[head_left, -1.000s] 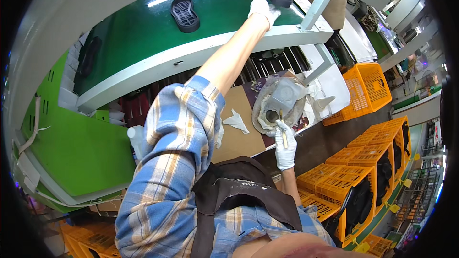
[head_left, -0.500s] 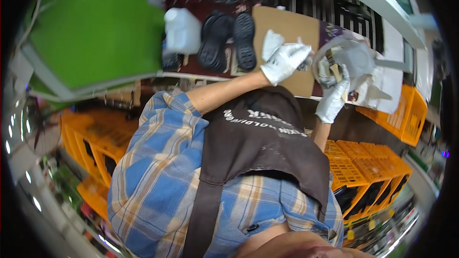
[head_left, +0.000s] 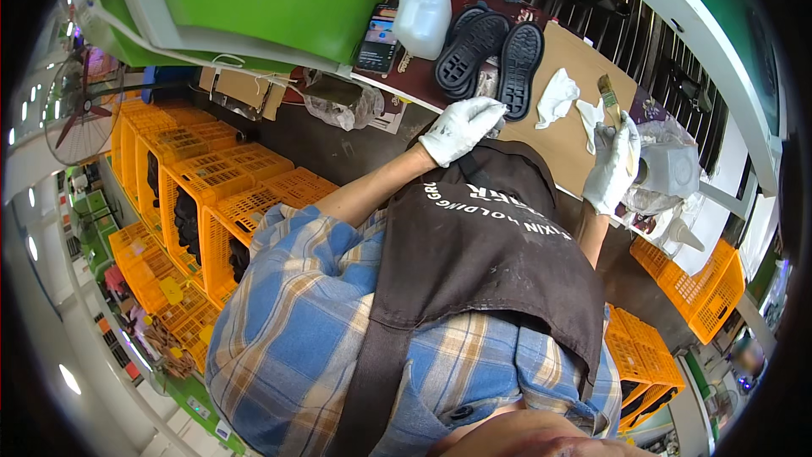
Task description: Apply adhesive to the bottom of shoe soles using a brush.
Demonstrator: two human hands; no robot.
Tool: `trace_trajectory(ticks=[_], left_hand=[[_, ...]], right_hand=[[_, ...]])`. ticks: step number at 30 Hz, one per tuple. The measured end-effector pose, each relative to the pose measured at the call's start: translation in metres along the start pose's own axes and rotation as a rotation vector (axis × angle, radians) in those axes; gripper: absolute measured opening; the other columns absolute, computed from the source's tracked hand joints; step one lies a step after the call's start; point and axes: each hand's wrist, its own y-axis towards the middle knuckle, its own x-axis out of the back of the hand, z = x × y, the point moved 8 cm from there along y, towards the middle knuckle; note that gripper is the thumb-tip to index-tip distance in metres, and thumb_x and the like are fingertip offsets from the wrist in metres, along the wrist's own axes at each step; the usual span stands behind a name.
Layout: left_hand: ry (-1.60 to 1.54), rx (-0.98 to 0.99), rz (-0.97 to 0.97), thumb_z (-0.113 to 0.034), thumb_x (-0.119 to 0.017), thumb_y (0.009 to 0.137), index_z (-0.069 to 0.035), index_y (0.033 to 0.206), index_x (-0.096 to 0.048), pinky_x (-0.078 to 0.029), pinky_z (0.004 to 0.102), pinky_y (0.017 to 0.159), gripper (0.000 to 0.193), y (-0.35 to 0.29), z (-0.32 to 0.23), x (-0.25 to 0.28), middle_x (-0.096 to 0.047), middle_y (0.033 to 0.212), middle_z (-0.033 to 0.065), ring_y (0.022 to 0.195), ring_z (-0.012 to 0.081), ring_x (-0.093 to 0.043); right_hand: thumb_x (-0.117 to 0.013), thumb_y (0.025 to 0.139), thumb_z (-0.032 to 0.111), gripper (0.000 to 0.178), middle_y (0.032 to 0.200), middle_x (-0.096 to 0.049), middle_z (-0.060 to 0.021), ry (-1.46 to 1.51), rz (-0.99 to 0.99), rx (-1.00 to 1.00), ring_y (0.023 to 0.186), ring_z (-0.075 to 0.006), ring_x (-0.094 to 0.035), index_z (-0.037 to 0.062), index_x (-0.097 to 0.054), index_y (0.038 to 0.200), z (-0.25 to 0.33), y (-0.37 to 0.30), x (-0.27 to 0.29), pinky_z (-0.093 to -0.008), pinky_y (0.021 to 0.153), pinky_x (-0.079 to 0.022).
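- Dark red bench (head_left: 429,83) bears a brown cardboard sheet (head_left: 584,51); orange crates (head_left: 689,286) stand on both sides of the person
- Brush (head_left: 607,88), over the cardboard sheet's right part: bristles away from the body, long axis leaning slightly left
- Right hand (head_left: 616,165) curls round the brush's handle; left hand (head_left: 463,131), fingertips bunched near the soles (head_left: 521,68), contents unclear
- One brush, three black soles visible, two white scraps (head_left: 557,100), one jug (head_left: 423,21), one phone (head_left: 378,41)

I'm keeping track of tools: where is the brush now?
In the head view, the brush is right of centre, gripped in the right hand, its bristles seen against the cardboard.
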Motion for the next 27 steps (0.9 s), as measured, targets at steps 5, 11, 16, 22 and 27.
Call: trace_trajectory(ticks=[5,11,16,22,27], left_hand=[[-0.131,0.037,-0.021,-0.023,-0.054,0.093,-0.001,0.098,-0.064,-0.048,0.023,0.067,0.025,-0.008,-0.001,0.011,-0.064,0.079,0.0016,0.071,0.0069,-0.058],[-0.129,0.072,0.024,-0.026,-0.055,0.093,-0.001,0.09,-0.065,-0.047,0.0234,0.068,0.028,-0.016,0.001,0.042,-0.065,0.082,0.0038,0.074,0.0083,-0.059],[-0.012,0.083,-0.016,-0.031,-0.058,0.091,0.0,0.082,-0.066,-0.047,0.025,0.065,0.034,-0.018,0.013,0.078,-0.065,0.074,0.0048,0.067,0.01,-0.059],[-0.125,0.185,-0.068,-0.037,-0.057,0.091,-0.002,0.07,-0.066,-0.048,0.0251,0.059,0.042,-0.018,0.033,0.115,-0.065,0.067,0.0055,0.059,0.0116,-0.059],[-0.074,0.183,-0.048,-0.038,-0.055,0.092,-0.002,0.067,-0.065,-0.047,0.0251,0.056,0.045,-0.014,0.038,0.132,-0.063,0.063,0.006,0.056,0.0117,-0.058]], right_hand=[[-0.054,0.094,0.019,0.025,0.092,-0.06,-0.0064,0.171,0.006,-0.113,0.082,-0.0141,-0.059,0.0027,-0.055,0.113,-0.018,-0.011,-0.011,-0.0335,0.083,-0.05],[-0.055,0.093,0.019,0.023,0.087,-0.06,-0.0045,0.243,0.02,-0.102,0.08,-0.0133,-0.059,0.0036,-0.056,0.11,-0.026,-0.031,-0.029,-0.0333,0.081,-0.051],[-0.055,0.093,0.019,0.022,0.086,-0.06,-0.004,0.251,-0.015,-0.097,0.079,-0.0135,-0.059,0.0045,-0.057,0.109,-0.031,-0.046,-0.041,-0.0344,0.081,-0.051],[-0.053,0.093,0.02,0.024,0.091,-0.06,-0.0043,0.24,-0.091,-0.116,0.08,-0.0137,-0.058,0.006,-0.057,0.112,-0.038,-0.061,-0.054,-0.0347,0.082,-0.05],[-0.051,0.095,0.024,0.038,0.113,-0.058,-0.0019,0.155,-0.079,-0.124,0.086,-0.0107,-0.055,0.008,-0.05,0.129,-0.038,-0.069,-0.075,-0.0321,0.083,-0.048]])
